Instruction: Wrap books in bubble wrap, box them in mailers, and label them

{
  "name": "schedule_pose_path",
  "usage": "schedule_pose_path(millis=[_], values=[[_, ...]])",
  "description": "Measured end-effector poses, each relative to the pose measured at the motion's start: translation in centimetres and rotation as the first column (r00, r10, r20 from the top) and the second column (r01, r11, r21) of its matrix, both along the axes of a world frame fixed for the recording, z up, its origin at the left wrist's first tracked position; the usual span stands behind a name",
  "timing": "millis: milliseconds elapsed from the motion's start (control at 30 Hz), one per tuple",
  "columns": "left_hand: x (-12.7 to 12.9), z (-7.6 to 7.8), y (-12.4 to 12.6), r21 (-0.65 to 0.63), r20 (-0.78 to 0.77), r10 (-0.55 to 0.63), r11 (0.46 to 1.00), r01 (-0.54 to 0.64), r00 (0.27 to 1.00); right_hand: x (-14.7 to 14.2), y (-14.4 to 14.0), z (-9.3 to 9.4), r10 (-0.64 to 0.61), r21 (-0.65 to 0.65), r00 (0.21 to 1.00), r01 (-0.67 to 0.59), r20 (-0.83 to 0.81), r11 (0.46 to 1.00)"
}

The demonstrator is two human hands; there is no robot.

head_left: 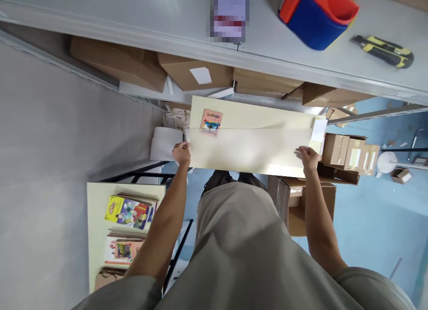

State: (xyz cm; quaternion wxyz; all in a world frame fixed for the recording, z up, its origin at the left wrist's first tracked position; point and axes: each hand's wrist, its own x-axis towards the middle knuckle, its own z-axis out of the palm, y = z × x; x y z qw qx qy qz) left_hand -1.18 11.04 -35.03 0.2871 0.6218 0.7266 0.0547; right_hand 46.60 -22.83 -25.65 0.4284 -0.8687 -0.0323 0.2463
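A clear plastic sheet [254, 145] stretches between my hands above a cream-coloured board [267, 116]. My left hand [181, 153] pinches the sheet's left end, near the board's left edge. At the other end my right hand [307, 157] has its fingers closed on the sheet. A small pink booklet [211, 119] with a picture on its cover lies at the board's upper left, its lower part seen through the sheet. White paper or labels [318, 129] sit at the board's right end.
Above is a grey shelf [133, 24] with a red and blue holder [317, 20] and a utility knife [384, 50]. Cardboard boxes [197, 73] fill the level below. Books [129, 211] stand on another cream board [96, 229] at lower left. Open cartons [310, 203] are at right.
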Motion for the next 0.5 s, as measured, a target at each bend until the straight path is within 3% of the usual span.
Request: schedule_pose_path(millis=[133,233,300,400,500], values=[[-0.2,1.3,1.3,0.046,0.078,-0.066,0.997,0.063,0.995,-0.9,0.5,2.1,-0.019,-0.004,0.997,0.019,0.071,1.000],[0.9,2.5,1.5,0.036,0.130,-0.178,0.984,0.175,0.975,0.2,-0.1,2.9,-0.055,-0.056,0.986,0.065,0.155,0.996],[2.0,3.0,1.3,0.008,0.139,-0.242,0.970,0.243,0.960,1.5,-0.8,2.9,-0.028,-0.188,0.975,0.071,0.222,0.980],[3.7,3.2,0.7,-0.052,0.102,-0.333,0.939,0.339,0.937,2.9,-2.1,2.5,0.038,-0.443,0.969,0.076,0.244,0.893],[4.9,2.9,0.0,-0.064,0.046,-0.437,0.896,0.439,0.898,2.4,-2.9,2.0,0.086,-0.564,0.969,0.062,0.233,0.823]])
